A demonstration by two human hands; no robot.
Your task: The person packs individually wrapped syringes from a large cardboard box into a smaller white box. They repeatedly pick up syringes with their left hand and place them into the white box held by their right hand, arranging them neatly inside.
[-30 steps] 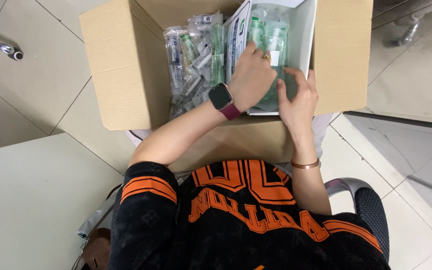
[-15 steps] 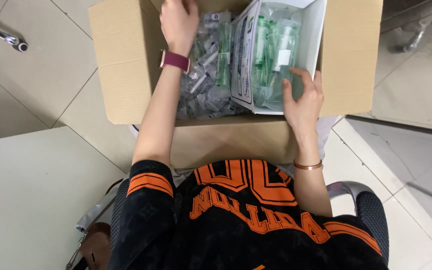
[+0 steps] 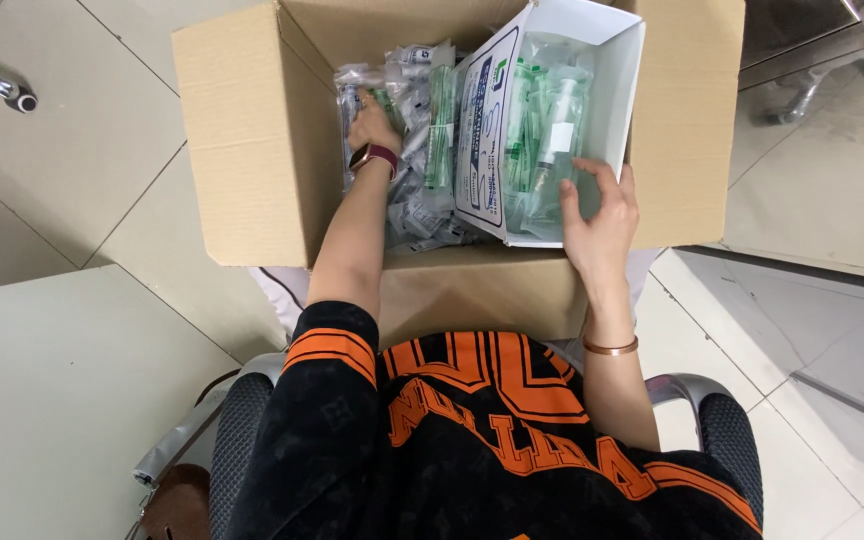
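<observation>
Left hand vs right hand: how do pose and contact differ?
The left hand reaches deep into the cardboard box among the loose packets; the right hand rests at the near end of the white box, fingers spread. The left wrist wears a watch, the right a thin bangle. Whether the left hand grips a packet cannot be told. Both hands are inside the cardboard box.

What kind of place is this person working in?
Probably a medical supply packing or stock room. A big cardboard box holds loose sealed syringe packets, the white carton holds more, and the floor is tiled.
</observation>
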